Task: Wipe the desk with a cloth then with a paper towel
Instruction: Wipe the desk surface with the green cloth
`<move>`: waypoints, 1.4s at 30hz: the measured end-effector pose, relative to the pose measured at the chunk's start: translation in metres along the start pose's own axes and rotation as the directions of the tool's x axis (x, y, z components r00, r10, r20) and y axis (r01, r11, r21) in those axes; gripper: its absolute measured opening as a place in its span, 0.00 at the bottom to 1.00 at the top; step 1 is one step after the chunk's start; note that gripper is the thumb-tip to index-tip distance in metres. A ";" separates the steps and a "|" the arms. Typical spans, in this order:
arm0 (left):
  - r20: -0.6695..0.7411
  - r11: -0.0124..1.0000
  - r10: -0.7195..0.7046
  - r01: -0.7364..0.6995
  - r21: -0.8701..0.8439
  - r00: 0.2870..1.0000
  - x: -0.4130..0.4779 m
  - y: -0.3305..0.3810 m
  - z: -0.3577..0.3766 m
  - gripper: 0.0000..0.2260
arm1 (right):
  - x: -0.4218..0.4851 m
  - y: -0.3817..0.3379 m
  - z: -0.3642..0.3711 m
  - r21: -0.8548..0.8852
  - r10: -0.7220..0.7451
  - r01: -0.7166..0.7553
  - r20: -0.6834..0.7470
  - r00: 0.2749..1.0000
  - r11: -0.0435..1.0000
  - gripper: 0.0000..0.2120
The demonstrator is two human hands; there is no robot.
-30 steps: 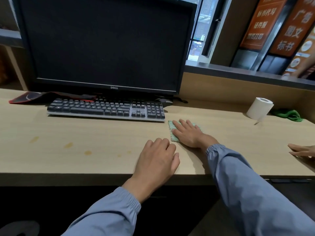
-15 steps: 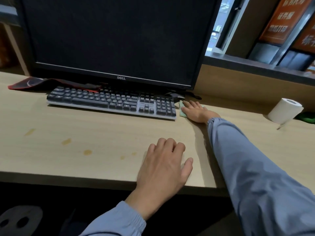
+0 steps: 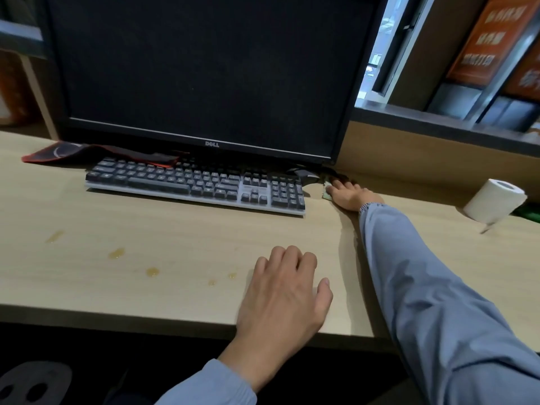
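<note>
a: so, entry: right hand [image 3: 349,195] reaches far back, palm flat, pressing the green cloth [image 3: 325,195] onto the desk [image 3: 175,238] just right of the keyboard [image 3: 195,185], under the monitor [image 3: 204,71] corner. only a sliver of cloth shows.

b: left hand [image 3: 285,290]?

a: open, holding nothing, braced flat near the front edge.

b: advice?

a: my judgement: keep the palm spread, pull in overlapping strokes, then go left for the amber droplets [image 3: 152,271]. they look sticky on smooth wood-grain laminate.

b: paper?

a: soft white toilet paper roll [image 3: 493,204] stands well right, untouched.
</note>
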State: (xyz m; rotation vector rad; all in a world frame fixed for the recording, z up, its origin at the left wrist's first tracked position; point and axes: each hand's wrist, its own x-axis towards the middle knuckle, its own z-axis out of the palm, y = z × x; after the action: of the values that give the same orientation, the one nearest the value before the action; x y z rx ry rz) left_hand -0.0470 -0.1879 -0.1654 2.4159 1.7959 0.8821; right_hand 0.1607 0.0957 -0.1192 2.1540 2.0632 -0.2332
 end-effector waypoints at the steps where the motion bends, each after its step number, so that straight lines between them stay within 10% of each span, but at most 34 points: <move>1: -0.012 1.000 0.004 -0.004 0.006 1.000 0.000 0.001 0.001 0.17 | -0.001 -0.002 0.002 -0.012 -0.007 0.007 0.001 1.000 1.000 0.30; 14: -0.176 0.995 0.082 -0.072 0.066 0.981 -0.011 -0.002 0.006 0.10 | -0.056 -0.039 0.032 -0.005 -0.201 0.201 -0.016 0.979 0.980 0.28; 27: -0.414 0.914 0.405 -0.371 0.165 0.815 -0.060 -0.025 0.008 0.06 | -0.162 -0.041 0.059 -0.026 -0.226 0.226 -0.035 0.973 0.974 0.27; 42: -0.461 0.945 0.326 -0.300 0.131 0.825 -0.095 -0.069 0.017 0.11 | -0.292 -0.046 0.093 0.029 -0.239 0.242 -0.087 0.967 0.970 0.27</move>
State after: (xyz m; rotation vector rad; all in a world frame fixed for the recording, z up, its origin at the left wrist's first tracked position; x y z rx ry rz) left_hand -0.1179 -0.2427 -0.2424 2.7601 1.5559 1.6103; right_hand 0.1012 -0.2073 -0.1470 1.9614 2.3869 -0.2163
